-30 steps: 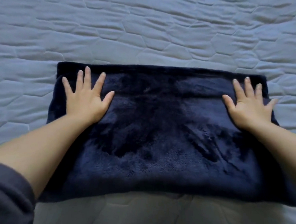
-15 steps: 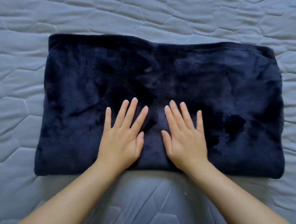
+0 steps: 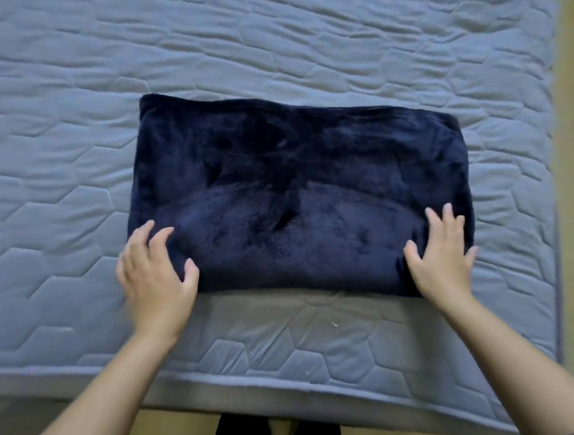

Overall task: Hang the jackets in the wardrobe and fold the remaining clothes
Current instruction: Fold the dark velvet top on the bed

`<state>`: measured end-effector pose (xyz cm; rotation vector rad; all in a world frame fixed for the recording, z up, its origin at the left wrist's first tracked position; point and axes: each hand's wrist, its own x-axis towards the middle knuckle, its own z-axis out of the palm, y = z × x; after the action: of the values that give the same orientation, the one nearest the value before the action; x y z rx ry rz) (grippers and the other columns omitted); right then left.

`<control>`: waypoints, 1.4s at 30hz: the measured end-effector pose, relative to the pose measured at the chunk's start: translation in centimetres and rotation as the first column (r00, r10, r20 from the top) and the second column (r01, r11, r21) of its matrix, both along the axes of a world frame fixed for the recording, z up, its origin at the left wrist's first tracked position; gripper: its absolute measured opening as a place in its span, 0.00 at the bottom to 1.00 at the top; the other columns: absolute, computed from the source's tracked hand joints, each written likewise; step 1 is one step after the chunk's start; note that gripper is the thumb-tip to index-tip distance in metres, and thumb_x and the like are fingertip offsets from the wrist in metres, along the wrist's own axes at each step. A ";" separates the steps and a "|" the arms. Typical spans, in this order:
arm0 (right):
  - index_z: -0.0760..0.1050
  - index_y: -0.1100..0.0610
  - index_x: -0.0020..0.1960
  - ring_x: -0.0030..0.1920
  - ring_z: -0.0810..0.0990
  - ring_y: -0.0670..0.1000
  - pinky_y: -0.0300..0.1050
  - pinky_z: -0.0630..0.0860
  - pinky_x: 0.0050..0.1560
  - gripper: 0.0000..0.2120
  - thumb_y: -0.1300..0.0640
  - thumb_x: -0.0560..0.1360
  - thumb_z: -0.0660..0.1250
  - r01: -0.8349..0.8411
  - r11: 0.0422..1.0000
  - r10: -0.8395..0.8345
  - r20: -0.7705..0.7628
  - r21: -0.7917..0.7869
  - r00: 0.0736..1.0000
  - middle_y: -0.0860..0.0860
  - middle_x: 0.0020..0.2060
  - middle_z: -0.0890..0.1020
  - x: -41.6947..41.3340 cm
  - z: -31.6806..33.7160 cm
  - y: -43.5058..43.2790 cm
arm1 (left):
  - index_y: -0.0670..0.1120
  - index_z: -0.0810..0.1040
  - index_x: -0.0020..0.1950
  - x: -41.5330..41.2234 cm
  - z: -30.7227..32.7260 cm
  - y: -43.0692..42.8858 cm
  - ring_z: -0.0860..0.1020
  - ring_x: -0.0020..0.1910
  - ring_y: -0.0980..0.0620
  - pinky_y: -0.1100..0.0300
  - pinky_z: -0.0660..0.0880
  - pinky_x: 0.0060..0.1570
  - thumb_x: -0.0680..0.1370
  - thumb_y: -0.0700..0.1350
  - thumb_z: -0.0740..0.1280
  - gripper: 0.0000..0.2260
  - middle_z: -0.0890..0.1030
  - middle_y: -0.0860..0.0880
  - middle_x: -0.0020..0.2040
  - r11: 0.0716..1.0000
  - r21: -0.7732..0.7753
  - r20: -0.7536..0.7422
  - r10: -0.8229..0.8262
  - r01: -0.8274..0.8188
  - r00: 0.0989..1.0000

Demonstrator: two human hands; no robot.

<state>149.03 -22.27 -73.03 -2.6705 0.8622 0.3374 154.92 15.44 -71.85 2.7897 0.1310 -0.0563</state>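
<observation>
Folded navy fleece (image 3: 297,191) lay on the bed (image 3: 287,51) – left grip (image 3: 156,277) loosely curled at its near corner, holding nothing, right grip (image 3: 443,262) flat, fingers spread – the next fold likely needed both ends lifted evenly

You have soft, even, rather dim light; a grey shadow lies on the mattress (image 3: 290,317) near you; frame edges bow and smear.

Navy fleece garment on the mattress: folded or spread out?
Folded. The dark navy fleece garment lies as a compact, thick rectangle with rounded, doubled edges on the grey quilted mattress.
</observation>
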 end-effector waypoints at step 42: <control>0.70 0.57 0.67 0.55 0.77 0.50 0.42 0.71 0.57 0.27 0.47 0.72 0.71 -0.050 0.819 0.263 -0.297 0.571 0.918 0.51 0.56 0.77 8.8 1.4 4.6 | 0.41 0.75 0.64 -6.1 0.0 -0.9 0.79 0.57 0.49 0.53 0.73 0.61 0.74 0.50 0.70 0.22 0.81 0.45 0.58 -0.150 -0.522 -0.838 0.275 -0.839 0.472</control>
<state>157.81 -17.68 -71.68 -2.1526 0.5147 0.9906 148.81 14.56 -71.86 1.0435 1.1298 -0.4240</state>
